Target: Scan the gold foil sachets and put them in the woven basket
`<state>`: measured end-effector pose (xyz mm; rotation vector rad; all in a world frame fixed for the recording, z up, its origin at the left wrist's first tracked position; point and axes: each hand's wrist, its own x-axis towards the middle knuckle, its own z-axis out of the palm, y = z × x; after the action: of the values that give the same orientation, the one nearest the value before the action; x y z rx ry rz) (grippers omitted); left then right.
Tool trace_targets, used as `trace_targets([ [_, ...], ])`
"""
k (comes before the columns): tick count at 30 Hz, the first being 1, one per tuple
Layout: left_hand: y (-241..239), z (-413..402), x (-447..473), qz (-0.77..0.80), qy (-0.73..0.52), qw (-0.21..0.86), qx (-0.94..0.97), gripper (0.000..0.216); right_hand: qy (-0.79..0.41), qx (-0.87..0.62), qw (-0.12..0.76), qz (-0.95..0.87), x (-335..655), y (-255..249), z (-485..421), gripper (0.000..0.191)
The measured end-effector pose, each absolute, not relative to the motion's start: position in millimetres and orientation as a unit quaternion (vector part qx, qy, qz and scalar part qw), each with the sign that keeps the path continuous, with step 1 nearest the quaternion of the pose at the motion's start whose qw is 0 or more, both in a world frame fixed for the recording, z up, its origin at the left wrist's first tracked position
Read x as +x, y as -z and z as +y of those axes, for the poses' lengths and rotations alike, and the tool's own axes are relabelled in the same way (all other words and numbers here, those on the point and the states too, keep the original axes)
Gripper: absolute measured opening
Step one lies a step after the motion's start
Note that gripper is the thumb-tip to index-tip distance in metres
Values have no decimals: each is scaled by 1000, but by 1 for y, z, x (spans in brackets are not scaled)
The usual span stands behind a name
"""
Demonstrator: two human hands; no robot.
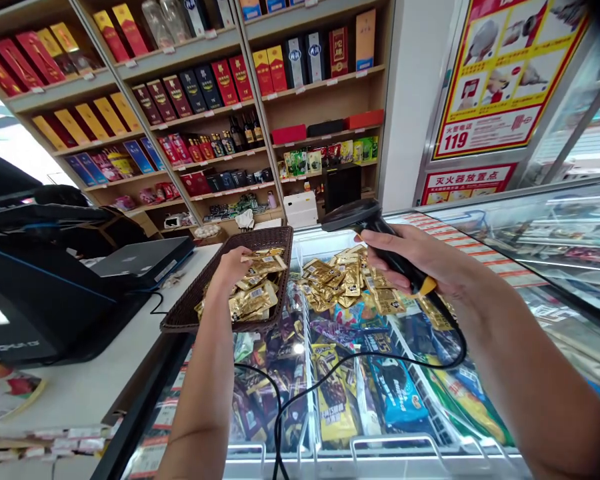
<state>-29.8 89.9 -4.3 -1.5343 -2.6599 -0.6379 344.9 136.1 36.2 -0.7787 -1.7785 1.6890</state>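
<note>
My right hand [397, 257] is wrapped round the handle of a black barcode scanner [355, 215], raised over the glass lid of a chest freezer. From the scanner's lower end a black cable [353, 358] loops down across the glass. My left hand [234, 268] reaches into a brown woven basket [180, 319], its fingers closed on the edge of a gold packet [267, 263]. More gold packets [253, 300] lie loosely in the basket under that hand. A heap of similar gold packets [337, 277] rests on the freezer glass, below and left of the scanner.
Coloured ice cream wrappers [395, 387] fill the freezer under the glass. On the left, a white counter [105, 393] carries a dark checkout terminal [35, 293] and a flat black device [143, 260]. A person's dark head shows behind. Shelves [325, 83] of boxed bottles stand at the back.
</note>
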Motion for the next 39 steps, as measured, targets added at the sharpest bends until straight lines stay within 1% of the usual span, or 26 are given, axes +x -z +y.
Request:
trace_targets([
  [2, 4, 89, -34, -872, 178, 35, -455, 33, -619, -297, 280, -671, 346, -37, 136, 49],
  [5, 2, 90, -19, -883, 166, 157, -409, 47, -602, -291, 277, -690, 345, -37, 136, 50],
  [7, 3, 93, 5, -859, 170, 189, -444, 52, -591, -283, 273, -704, 344, -36, 137, 50],
  [8, 6, 95, 21, -839, 167, 166, -491, 52, -585, -280, 270, -712, 344, -35, 138, 50],
  [10, 18, 99, 58, -782, 149, 83, -599, 49, -576, -275, 262, -724, 342, -34, 138, 48],
  [13, 53, 105, 109, -707, 92, 7, -701, 54, -568, -268, 253, -736, 341, -34, 137, 46],
  [16, 89, 111, 134, -697, 67, -16, -713, 64, -559, -263, 248, -746, 342, -36, 135, 45],
  [19, 106, 116, 133, -714, 65, -43, -696, 63, -554, -263, 246, -751, 343, -37, 134, 46],
  [22, 104, 119, 125, -710, 102, -54, -695, 53, -551, -259, 251, -752, 344, -38, 134, 45],
  [27, 102, 122, 122, -738, 164, -34, -654, 38, -550, -252, 251, -756, 342, -37, 134, 44],
  [28, 105, 122, 121, -743, 174, -32, -645, 40, -549, -250, 251, -757, 342, -37, 134, 44],
  [30, 109, 123, 120, -749, 190, -38, -634, 49, -545, -247, 252, -760, 342, -37, 133, 44],
  [35, 107, 126, 115, -747, 222, -93, -619, 85, -540, -249, 253, -763, 343, -39, 132, 44],
  [37, 98, 125, 115, -747, 242, -102, -611, 85, -540, -249, 252, -763, 344, -39, 132, 45],
  [39, 85, 121, 117, -747, 249, -111, -606, 68, -539, -249, 253, -764, 345, -40, 132, 45],
])
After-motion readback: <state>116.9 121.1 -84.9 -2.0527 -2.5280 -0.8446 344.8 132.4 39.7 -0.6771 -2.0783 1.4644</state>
